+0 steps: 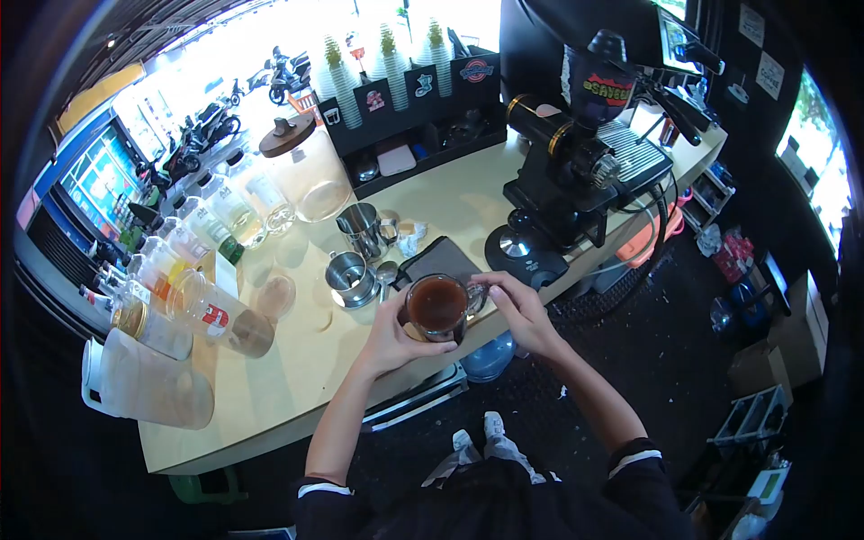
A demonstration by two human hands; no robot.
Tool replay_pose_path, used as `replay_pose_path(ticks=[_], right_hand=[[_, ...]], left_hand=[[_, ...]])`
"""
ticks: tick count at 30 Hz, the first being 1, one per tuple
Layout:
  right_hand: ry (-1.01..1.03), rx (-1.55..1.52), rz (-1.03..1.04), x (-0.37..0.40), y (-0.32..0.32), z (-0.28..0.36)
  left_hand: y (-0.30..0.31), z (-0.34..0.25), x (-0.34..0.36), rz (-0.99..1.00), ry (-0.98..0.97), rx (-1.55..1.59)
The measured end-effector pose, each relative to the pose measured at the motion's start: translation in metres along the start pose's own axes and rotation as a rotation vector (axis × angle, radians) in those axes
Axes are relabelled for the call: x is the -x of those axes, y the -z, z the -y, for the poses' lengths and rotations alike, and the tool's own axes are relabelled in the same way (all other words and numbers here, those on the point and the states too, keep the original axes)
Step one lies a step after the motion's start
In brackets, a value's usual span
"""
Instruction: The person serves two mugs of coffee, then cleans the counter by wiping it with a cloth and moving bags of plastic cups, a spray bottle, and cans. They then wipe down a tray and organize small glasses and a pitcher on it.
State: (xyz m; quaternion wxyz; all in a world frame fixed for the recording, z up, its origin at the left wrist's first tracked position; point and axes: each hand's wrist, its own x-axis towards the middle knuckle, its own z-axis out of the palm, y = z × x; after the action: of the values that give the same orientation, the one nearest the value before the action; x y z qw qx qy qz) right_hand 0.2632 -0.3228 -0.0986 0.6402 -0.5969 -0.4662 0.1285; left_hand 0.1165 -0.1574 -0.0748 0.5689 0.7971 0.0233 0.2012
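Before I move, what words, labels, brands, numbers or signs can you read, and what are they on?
"Coffee", apparently: white wall sign.
Too stylised to read surely: lettering on the grinder hopper.
Too small or blurred: stickers on the cup organizer, red label on the clear plastic container, upper wall poster.
None readable on the glass mug.

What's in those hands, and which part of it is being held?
A glass mug of brown drink: the left hand's grip wraps its side, the right hand's grip is at its handle.
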Motion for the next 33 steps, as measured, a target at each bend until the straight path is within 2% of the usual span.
replay_pose_path(ticks=[3,5,7,10,14,16,18,23,25,31,33], right_hand=[[-0.026,0.043,0.014,0.016,0.009,0.017],[-0.051,-0.071,0.004,0.028,0.016,0.027],[-0.037,-0.054,-0.046,0.041,0.026,0.037],[-0.110,-0.316,-0.064,0.065,0.045,0.039],[-0.069,-0.243,-0.134,0.098,0.080,0.044],[-0.099,-0.296,-0.198,0.116,0.097,0.051],[-0.082,-0.288,-0.255,0.131,0.118,0.060],[-0.083,-0.224,-0.352,0.171,0.188,0.064],[-0.096,-0.227,-0.423,0.185,0.218,0.069],[-0.057,-0.145,-0.516,0.225,0.316,0.069],[-0.058,-0.126,-0.541,0.232,0.346,0.068]], left_hand=[[-0.010,-0.009,0.000,0.083,-0.017,0.014],[-0.019,-0.015,-0.003,0.140,-0.053,0.022],[-0.032,-0.025,-0.007,0.201,-0.089,-0.006],[-0.057,-0.033,-0.015,0.287,-0.110,0.022],[-0.101,-0.045,-0.028,0.429,-0.088,0.107],[-0.127,-0.048,-0.036,0.488,-0.087,0.143],[-0.156,-0.049,-0.048,0.524,-0.186,0.112],[-0.239,-0.064,-0.075,0.613,-0.267,0.108],[-0.277,-0.070,-0.085,0.645,-0.215,0.226],[-0.382,-0.083,-0.126,0.795,-0.127,0.308],[-0.410,-0.078,-0.141,0.842,-0.159,0.336]])
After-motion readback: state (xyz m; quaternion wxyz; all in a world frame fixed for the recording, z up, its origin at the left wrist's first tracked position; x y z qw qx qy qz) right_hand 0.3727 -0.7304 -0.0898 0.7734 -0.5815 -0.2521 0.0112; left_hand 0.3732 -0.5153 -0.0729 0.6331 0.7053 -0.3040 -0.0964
